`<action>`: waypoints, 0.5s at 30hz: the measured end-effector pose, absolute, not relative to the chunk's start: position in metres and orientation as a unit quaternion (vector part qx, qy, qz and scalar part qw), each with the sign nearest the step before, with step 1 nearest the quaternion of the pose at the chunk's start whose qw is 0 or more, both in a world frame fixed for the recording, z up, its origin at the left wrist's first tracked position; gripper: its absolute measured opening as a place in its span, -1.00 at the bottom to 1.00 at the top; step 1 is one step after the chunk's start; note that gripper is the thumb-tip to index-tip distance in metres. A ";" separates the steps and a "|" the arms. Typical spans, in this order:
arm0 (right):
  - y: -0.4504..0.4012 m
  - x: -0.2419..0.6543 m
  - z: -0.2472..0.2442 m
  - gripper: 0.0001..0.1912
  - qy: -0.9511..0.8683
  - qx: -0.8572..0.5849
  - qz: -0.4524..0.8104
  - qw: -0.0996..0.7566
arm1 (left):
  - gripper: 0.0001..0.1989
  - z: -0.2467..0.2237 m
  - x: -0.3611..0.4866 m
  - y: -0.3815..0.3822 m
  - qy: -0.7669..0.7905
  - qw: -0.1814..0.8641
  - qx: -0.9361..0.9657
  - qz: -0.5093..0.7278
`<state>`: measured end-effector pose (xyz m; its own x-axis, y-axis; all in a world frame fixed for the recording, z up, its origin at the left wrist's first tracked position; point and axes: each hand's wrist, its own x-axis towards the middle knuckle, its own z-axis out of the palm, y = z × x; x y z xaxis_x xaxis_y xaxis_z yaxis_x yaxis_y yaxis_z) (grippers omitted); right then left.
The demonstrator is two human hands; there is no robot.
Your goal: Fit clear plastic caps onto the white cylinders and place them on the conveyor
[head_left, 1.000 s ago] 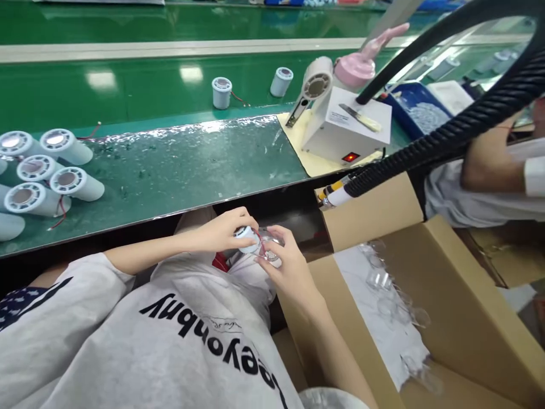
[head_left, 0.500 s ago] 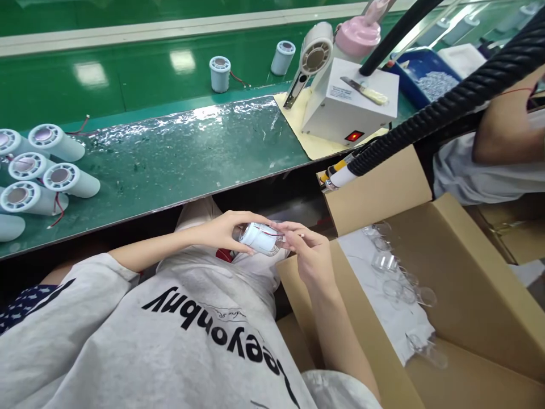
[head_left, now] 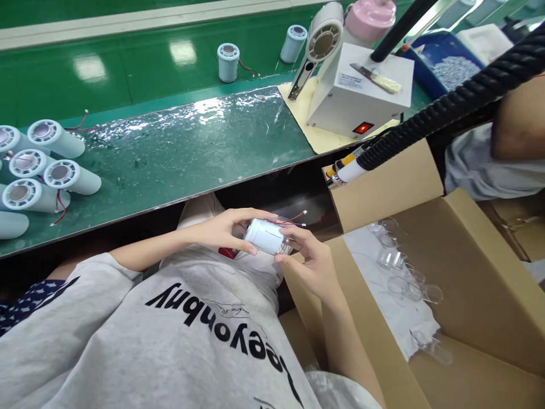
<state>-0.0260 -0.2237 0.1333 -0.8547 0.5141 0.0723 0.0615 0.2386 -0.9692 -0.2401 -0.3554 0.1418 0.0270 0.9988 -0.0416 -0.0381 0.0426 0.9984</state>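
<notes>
- My left hand [head_left: 225, 230] was clamped round a blue cylinder [head_left: 264, 236], left of the carton [head_left: 481, 284]; the cylinder's palm-side end was partly hidden.
- My right hand [head_left: 313, 258] had thumb and fingers closed about a clear piece [head_left: 285, 245] at the other end, covering much of it; I couldn't tell how far the two fitted.
- Wires [head_left: 297, 218] stuck out above my right hand, pointing carton-ward.
- The carton held paper [head_left: 377, 278] and clear cups [head_left: 389, 259], their outlines hard to separate; its near side ran out of view.
- Beyond the carton, a tray [head_left: 421, 69] held pale bits [head_left: 455, 71], too small to make out, the hose [head_left: 447, 111] crossing before it.
- Far left of the carton, more cylinders [head_left: 76, 177] lay on the bench [head_left: 170, 153], the outermost cut off.
</notes>
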 end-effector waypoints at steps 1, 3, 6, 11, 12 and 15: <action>-0.224 -0.026 0.135 -0.62 -0.754 -0.188 0.600 0.192 | -0.30 0.143 -0.240 -0.356 0.487 0.521 0.496 0.495; -0.225 -0.027 0.137 -0.61 -0.738 -0.189 0.620 0.188 | -0.32 0.144 -0.241 -0.356 0.483 0.511 0.511 0.494; -0.225 -0.026 0.138 -0.58 -0.719 -0.204 0.641 0.172 | -0.32 0.145 -0.242 -0.357 0.483 0.508 0.521 0.487; -0.225 -0.024 0.135 -0.54 -0.682 -0.230 0.680 0.143 | -0.31 0.144 -0.243 -0.359 0.476 0.508 0.532 0.482; -0.225 -0.024 0.135 -0.54 -0.672 -0.233 0.688 0.140 | -0.31 0.143 -0.243 -0.359 0.475 0.507 0.534 0.481; -0.226 -0.027 0.136 -0.55 -0.649 -0.238 0.711 0.133 | -0.31 0.144 -0.242 -0.360 0.475 0.505 0.537 0.481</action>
<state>-0.0265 -0.2258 0.1362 -0.8517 0.4974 -0.1649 0.1188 -0.1231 -0.9853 -0.2423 -0.3601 0.1436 0.0858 0.9956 0.0368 0.0251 -0.0391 0.9989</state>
